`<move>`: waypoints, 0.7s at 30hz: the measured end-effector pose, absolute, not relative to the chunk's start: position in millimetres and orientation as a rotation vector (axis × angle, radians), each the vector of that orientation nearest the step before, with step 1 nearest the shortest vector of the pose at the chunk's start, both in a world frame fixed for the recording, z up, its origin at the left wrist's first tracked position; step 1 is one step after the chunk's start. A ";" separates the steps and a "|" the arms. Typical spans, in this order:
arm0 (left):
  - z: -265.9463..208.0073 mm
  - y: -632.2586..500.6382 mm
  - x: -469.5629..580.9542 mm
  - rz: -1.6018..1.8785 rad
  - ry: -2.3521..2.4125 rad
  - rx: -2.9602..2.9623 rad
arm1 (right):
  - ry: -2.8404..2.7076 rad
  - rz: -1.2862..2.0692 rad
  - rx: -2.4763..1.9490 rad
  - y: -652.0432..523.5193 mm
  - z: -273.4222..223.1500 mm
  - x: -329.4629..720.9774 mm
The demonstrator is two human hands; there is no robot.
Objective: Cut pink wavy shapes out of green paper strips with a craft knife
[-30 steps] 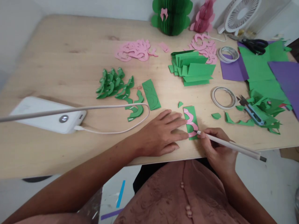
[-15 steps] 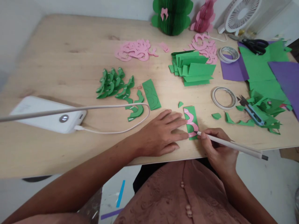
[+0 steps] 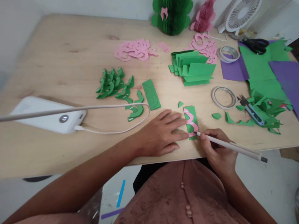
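My left hand (image 3: 161, 133) lies flat on the table with its fingers spread, their tips pressing the left edge of a pink wavy paper template (image 3: 190, 116). That template rests on a small green paper strip (image 3: 193, 111). In my right hand (image 3: 220, 151) is a slim white pencil (image 3: 231, 145) with a dark end. Its point touches the lower part of the pink template near its edge. Up and to the left lies another folded green strip (image 3: 151, 95) with a wavy outline drawn on it.
Cut green wavy pieces (image 3: 112, 82) sit left of centre, beside a white power bank (image 3: 49, 114) with a cable. Folded green strips (image 3: 193, 68), a tape roll (image 3: 224, 97), blue thread snips (image 3: 251, 110), green scraps (image 3: 266, 107) and black scissors (image 3: 255, 45) lie to the right.
The pencil tip has shifted slightly left along the template's lower curve, with my right hand moving very little. My left hand stays in place.
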State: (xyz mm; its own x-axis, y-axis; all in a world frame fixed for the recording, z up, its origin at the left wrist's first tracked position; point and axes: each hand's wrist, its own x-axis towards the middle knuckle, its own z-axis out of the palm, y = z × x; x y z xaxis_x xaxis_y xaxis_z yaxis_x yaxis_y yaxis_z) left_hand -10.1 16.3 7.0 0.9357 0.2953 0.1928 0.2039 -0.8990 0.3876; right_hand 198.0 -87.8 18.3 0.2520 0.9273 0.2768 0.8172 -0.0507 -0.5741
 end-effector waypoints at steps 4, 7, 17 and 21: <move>6.8 16.2 -10.0 0.348 0.364 2.728 | -1.579 0.244 -1.888 -88.3 18.9 197.2; 6.4 16.1 -10.1 0.341 0.367 2.732 | -1.572 0.279 -1.888 -88.3 19.4 196.6; 7.6 16.6 -10.0 0.318 0.367 2.722 | -1.424 0.408 -1.786 -93.6 13.8 200.2; 7.4 16.5 -10.2 0.308 0.375 2.718 | -1.622 0.284 -1.778 -93.2 18.7 197.6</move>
State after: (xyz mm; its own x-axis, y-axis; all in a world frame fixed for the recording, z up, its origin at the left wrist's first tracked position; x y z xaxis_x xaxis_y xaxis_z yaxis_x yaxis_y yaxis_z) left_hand -10.2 16.5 7.4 0.9403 0.2996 0.1613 0.2167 -0.8927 0.3951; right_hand 197.6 -93.2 18.7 0.1907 0.9381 0.2893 0.7838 0.0319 -0.6202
